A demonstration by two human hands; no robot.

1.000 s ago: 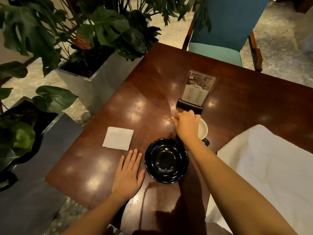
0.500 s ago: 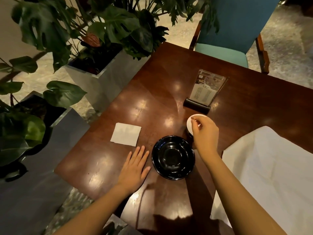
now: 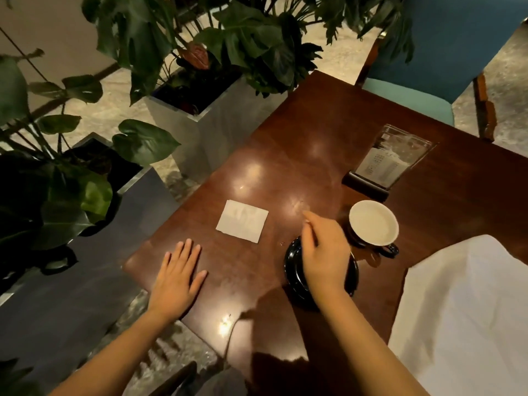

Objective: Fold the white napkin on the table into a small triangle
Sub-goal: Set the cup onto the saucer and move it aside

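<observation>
Item 1. Potted plants (image 3: 85, 178), far left: broad dark leaves in square planters on the floor, beside the left edge of the table (image 3: 285, 167), a dark, glossy wooden top.

Item 2. Left hand (image 3: 178, 270): lies palm down on the table near its front left corner. The fingers are straight and close together, the thumb is spread to the side, and it grips nothing.

Item 3. White napkin (image 3: 243, 221): lies flat on the table as a small square, just beyond the left hand and apart from it. Neither hand touches it. No diagonal fold shows.

Item 4. Black bowl (image 3: 294, 278): stands to the right of the napkin, near the front edge, largely covered by the hand above it.

Item 5. Right hand (image 3: 325, 252): over the bowl, back upward, index finger reaching forward toward the table centre. The hand is blurred; the fingers look loosely extended and appear to hold nothing.

Item 6. Cup (image 3: 373, 222): dark outside, pale inside, handle toward the viewer, just right of the right hand and behind the bowl.

Item 7. Menu stand (image 3: 391, 164): clear upright sheet in a dark base, behind the cup.

Item 8. Blue chair (image 3: 428, 81): at the table's far side.

Item 9. White cloth (image 3: 463, 310): spread over the near right part of the table.
</observation>
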